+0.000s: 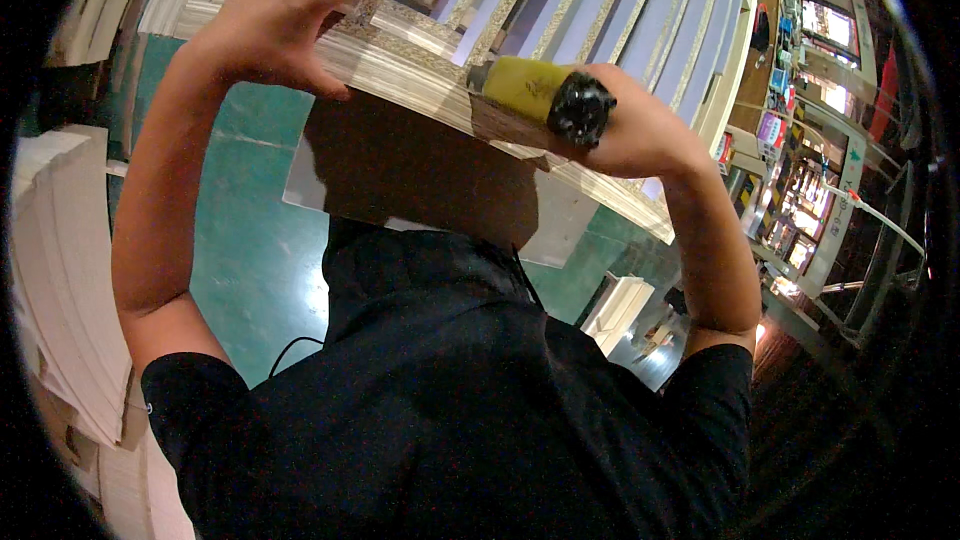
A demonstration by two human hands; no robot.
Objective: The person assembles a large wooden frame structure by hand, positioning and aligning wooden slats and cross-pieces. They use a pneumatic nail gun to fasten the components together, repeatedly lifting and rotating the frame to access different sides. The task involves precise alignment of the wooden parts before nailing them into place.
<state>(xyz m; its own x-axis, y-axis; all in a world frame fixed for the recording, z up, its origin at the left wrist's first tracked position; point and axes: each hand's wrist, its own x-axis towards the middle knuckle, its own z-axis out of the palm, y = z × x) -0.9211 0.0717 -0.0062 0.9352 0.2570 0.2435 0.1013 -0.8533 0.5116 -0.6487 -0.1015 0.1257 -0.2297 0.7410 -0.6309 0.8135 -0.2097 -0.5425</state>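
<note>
Across the top lies a pale carved wooden frame (pixel 405 70) with gold-speckled ornament along its moulding. My left hand (pixel 290 10) rests at its left corner, thumb spread wide from stretched fingers; what lies beneath the palm is mostly hidden. Along the near edge, my right hand (pixel 640 130) is closed round a yellow tool (pixel 522 86) with a black, shiny wrapped end. The tool's working end points left over the moulding, and its exact kind does not show. Several slats (pixel 560 15) with gold-flecked edges run over a pale violet surface behind the moulding.
A brown panel with a pale border (pixel 420 165) lies below the frame, near my body. Stacked pale wooden pieces (pixel 70 280) stand at the left. More pale mouldings (pixel 618 312) lie low on the right. The floor (pixel 250 190) is green. Shelves with small boxes (pixel 770 130) line the right.
</note>
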